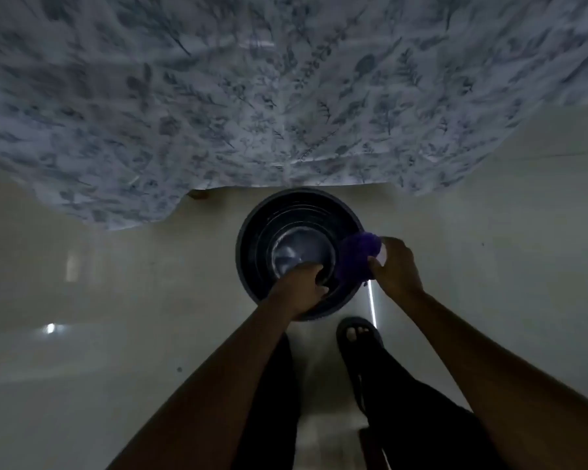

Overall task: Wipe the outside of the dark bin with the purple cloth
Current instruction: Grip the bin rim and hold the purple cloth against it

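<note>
The dark bin (pixel 272 212) stands upright on the pale floor straight below me, its round mouth open towards the camera. My left hand (pixel 301 288) grips the near rim, fingers curled over into the inside. My right hand (pixel 396 266) holds the purple cloth (pixel 357 254) bunched against the right side of the rim. The cloth lies partly over the rim and hides that stretch of it. The bin's outer wall is mostly hidden from this angle.
A white bedsheet with a grey leaf print (pixel 252 96) hangs down just behind the bin, with a wooden bed leg (pixel 197 194) beside it. My sandalled foot (pixel 358 334) and dark trouser legs stand close behind the bin. Glossy pale floor (pixel 99 283) spreads to both sides.
</note>
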Demonstrator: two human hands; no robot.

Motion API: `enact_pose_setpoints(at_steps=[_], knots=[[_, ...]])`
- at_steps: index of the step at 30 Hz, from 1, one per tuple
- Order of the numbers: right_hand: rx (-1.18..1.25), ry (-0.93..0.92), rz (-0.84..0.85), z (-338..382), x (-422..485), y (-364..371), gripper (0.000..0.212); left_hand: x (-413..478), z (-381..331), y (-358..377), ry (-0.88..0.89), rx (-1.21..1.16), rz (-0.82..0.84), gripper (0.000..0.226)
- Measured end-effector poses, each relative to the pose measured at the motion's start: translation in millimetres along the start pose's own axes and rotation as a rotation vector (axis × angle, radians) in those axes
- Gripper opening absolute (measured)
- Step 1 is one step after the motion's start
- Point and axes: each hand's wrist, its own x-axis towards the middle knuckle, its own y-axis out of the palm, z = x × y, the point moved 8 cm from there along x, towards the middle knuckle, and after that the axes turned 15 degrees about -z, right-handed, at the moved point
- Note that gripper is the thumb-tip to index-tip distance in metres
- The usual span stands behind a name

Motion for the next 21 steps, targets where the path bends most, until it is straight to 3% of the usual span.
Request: enact_pose_setpoints(at_steps=[5, 10, 14, 17, 21], knots=[[-0.085, -0.085, 0.213, -3, 16, 28, 0.063, 11, -4, 20, 0.122, 0.138, 0.039, 0.049], [-0.093, -0.087, 0.260, 2, 19, 29, 0.044, -10, -5, 60, 0.167, 0.184, 0.126, 0.057], [-0.066, -0.064, 0.277, -4, -6, 29, 0.039, -26, -4, 82, 0.243, 0.437, 0.133, 0.046], [0.017, -0.019, 0.299, 2, -12, 21, 0.033, -23, -2, 79, 0.262, 0.564, 0.052, 0.030], [0.426, 0.150, 0.247, 35, -1, -11, 0.025, -12, -13, 26, 0.259, 0.468, -0.228, 0.038]])
